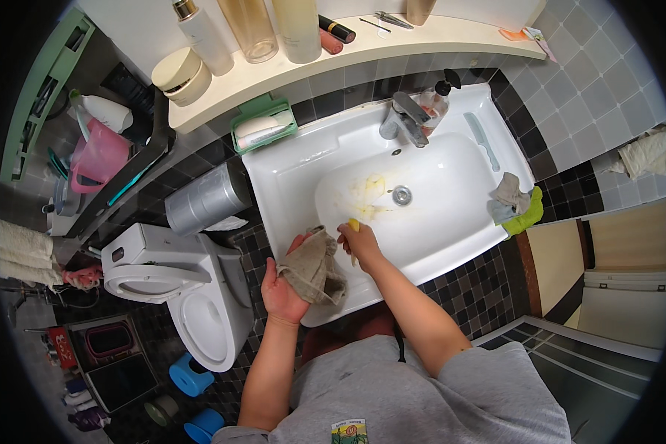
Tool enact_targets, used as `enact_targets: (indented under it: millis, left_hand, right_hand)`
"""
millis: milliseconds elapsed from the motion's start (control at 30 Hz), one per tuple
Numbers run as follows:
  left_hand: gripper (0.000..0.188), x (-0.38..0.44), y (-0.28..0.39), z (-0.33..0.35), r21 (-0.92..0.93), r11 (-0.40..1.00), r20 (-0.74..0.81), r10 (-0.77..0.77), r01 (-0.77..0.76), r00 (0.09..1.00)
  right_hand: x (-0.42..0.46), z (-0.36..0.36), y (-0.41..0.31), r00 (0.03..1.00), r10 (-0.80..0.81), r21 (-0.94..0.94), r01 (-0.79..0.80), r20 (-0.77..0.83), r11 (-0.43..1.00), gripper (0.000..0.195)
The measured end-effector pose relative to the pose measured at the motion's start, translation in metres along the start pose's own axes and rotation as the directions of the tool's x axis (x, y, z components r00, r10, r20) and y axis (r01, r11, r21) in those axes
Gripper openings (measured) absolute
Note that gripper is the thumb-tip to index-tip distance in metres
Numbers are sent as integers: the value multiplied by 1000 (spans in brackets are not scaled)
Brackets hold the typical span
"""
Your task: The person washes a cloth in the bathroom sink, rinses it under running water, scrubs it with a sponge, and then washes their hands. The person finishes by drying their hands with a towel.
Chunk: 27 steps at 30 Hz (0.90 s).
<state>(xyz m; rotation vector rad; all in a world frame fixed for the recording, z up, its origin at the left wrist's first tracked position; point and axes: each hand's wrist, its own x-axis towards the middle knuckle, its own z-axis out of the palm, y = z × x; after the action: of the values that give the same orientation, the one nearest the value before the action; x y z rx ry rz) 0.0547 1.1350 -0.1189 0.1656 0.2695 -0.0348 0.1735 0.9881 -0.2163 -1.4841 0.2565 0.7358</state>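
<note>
A grey-brown cloth (313, 272) lies bunched in my left hand (286, 294), held over the left front rim of the white washbasin (449, 222). Just right of it, my right hand (361, 244) grips a small yellow object, perhaps a piece of soap or a brush, whose kind I cannot tell; only its top and a thin lower end show. Yellow smears (369, 194) mark the basin floor left of the metal drain (402, 195). Behind the drain stands the grey faucet (405, 119), with a pump bottle (435, 105) beside it.
A grey comb (482, 141) rests on the basin's right side. Grey cloth (510, 194) and green cloth (524, 216) hang over its right front corner. A green soap box (263, 127) is at the back left. Cosmetics line the shelf (366, 47). Left are a silver bin (208, 200) and a toilet (205, 327).
</note>
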Motion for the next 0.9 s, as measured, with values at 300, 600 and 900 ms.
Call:
enact_targets:
  millis: [300, 600, 900]
  left_hand:
    - [76, -1, -10, 13, -2, 999, 43, -44, 44, 998]
    - [61, 1, 3, -22, 13, 1000, -336, -18, 24, 942]
    - [47, -15, 1, -94, 14, 999, 47, 39, -40, 998]
  right_hand:
    - [-49, 28, -53, 970, 28, 116, -57, 241, 992, 34]
    - [-81, 60, -52, 754, -418, -445, 644, 507, 622, 34]
    - [-138, 78, -64, 716, -519, -612, 685, 466, 395, 44]
